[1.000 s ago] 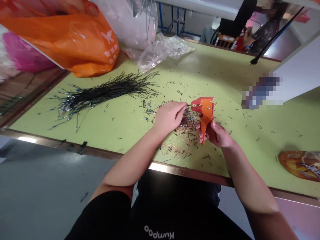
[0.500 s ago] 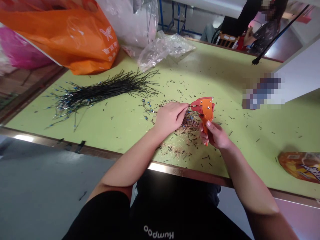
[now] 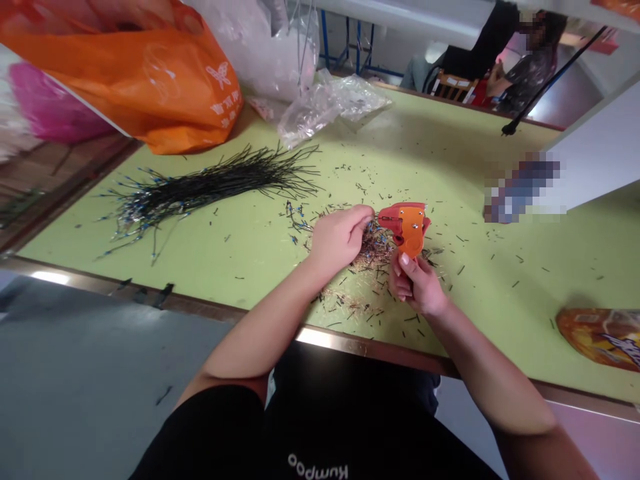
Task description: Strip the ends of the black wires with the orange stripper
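My right hand (image 3: 419, 283) is wrapped around the handles of an orange and red wire stripper (image 3: 411, 230), whose jaws point left. Close to those jaws, my left hand (image 3: 340, 240) is closed in a pinch on a thin wire, most of it hidden by the fingers. Under both hands lies a heap of wire scraps (image 3: 373, 252), with copper strands, black cut-offs and bits of blue. To the left rests a large bundle of black wires (image 3: 215, 183) with blue pieces at its left ends.
An orange bag (image 3: 185, 87) and clear plastic bags (image 3: 330, 103) lie at the back left of the green table (image 3: 200, 267). An orange-brown package (image 3: 600, 337) is at the right edge. A white panel (image 3: 590, 153) juts in from the right. Another person (image 3: 510, 80) sits beyond the table.
My right hand has moved slightly down and left, its fingers closer around the handles. The wire stripper has turned a little. My left hand stays almost in place, still pinched.
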`<state>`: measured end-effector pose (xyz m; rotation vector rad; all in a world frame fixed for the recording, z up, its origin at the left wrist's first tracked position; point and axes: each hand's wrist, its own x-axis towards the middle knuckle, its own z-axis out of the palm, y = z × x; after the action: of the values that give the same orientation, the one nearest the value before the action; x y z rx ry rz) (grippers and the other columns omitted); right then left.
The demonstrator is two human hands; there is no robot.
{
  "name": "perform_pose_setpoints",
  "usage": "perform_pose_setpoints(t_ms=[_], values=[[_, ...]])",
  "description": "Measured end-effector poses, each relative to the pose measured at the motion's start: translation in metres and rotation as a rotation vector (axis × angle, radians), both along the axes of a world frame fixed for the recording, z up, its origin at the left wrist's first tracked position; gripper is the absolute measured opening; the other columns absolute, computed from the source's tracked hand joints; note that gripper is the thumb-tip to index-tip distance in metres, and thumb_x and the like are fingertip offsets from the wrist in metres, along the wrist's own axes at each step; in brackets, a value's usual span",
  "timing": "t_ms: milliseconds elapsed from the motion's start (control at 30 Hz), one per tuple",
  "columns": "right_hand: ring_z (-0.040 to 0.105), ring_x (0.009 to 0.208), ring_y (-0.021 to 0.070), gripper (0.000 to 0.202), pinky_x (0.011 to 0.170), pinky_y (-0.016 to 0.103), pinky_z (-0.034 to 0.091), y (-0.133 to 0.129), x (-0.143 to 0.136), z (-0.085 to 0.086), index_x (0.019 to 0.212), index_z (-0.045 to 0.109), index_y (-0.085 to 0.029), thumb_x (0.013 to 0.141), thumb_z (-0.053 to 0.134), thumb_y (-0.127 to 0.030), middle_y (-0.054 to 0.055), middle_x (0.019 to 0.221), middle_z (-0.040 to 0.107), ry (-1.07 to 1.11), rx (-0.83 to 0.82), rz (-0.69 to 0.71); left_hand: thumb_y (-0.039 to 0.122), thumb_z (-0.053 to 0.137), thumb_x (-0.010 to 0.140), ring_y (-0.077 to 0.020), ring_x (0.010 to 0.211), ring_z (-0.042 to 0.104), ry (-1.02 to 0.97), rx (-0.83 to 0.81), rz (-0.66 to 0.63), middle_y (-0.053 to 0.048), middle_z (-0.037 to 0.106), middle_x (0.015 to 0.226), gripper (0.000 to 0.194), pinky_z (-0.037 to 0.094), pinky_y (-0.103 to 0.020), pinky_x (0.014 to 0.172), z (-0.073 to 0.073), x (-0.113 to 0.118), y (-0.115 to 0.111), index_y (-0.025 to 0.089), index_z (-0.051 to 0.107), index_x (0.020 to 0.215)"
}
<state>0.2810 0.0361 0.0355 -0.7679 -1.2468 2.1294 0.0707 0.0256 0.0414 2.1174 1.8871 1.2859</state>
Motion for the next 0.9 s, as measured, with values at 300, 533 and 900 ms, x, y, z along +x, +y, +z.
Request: perform_pose_setpoints(t_ms=[300,533,900], values=[[0.035,0.042,0.0076,0.053,0.038,0.020,0.036,-0.006,0.003,0.004,0.089,0.063,-0.022,0.088,0.075,-0.073,-0.008,0.060,0.045,0.271,0.018,0.065,0.032,0.052,0.106,-0.0154,0.068,0.064,-0.304,0.042,-0.032,0.000,0.075,0.082,0.024,0.051,-0.028,0.069,-0.002,-0.006,0.006,0.022,0.073,0.097],[0.038,0.046,0.0092,0.045,0.044,0.023,0.048,-0.011,0.003,0.008,0.096,0.069,-0.021,0.091,0.075,-0.065,-0.004,0.066,0.052,0.388,0.016,0.053,0.052,0.052,0.108,-0.0187,0.084,0.070,-0.461,0.072,-0.127,-0.004,0.076,0.090,0.038,0.056,-0.032,0.081,0.001,-0.011,0.007,0.021,0.070,0.095],[0.070,0.082,0.0216,0.051,0.074,0.037,0.061,0.015,0.010,-0.014,0.108,0.074,-0.021,0.093,0.070,-0.070,0.007,0.093,0.071,0.301,0.075,-0.007,0.048,0.048,0.110,-0.0175,0.076,0.066,-0.475,-0.139,-0.331,-0.004,0.072,0.086,0.035,0.050,-0.030,0.066,0.008,0.000,-0.005,0.022,0.065,0.093]])
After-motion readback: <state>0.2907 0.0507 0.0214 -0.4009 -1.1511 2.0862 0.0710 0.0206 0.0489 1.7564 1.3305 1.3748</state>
